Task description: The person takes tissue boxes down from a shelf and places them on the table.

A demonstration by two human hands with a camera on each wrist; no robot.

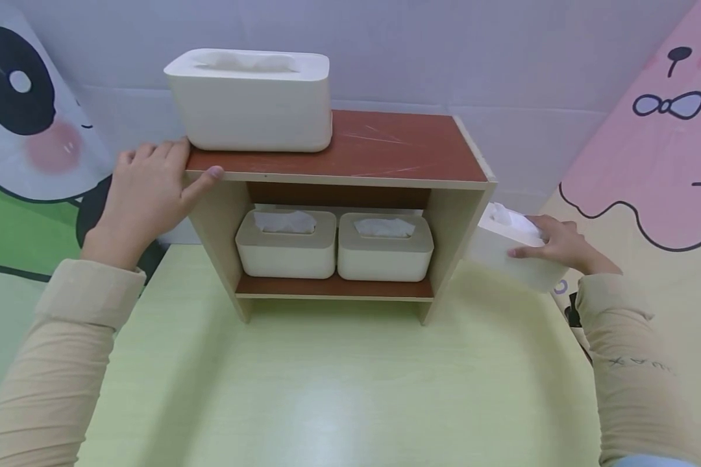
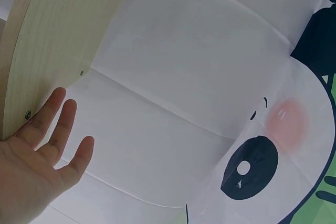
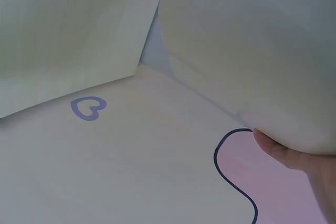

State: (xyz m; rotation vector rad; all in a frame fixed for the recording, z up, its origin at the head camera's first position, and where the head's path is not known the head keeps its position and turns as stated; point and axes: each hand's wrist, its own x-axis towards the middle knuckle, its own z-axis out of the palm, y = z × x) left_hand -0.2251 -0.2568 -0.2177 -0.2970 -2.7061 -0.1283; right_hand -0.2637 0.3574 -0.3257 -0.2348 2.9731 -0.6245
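Observation:
My right hand (image 1: 566, 245) grips a white tissue box (image 1: 505, 237) off the right side of a small wooden shelf (image 1: 409, 146). The box is tilted, with tissue showing at its top; in the right wrist view its pale wall (image 3: 252, 51) fills the upper right. My left hand (image 1: 146, 188) rests at the shelf's top left corner, thumb on the front edge, fingers extended. Beside it, another white tissue box (image 1: 248, 113) sits on the reddish-brown top. Two more tissue boxes, a left one (image 1: 286, 256) and a right one (image 1: 385, 258), stand side by side on the lower board.
The shelf stands on a pale green wood-grain table (image 1: 327, 376). White sheeting (image 1: 397, 52) hangs behind. Printed cartoon cloths flank the table, a panda cloth (image 1: 47, 155) at left and a pink animal cloth (image 1: 648, 175) at right.

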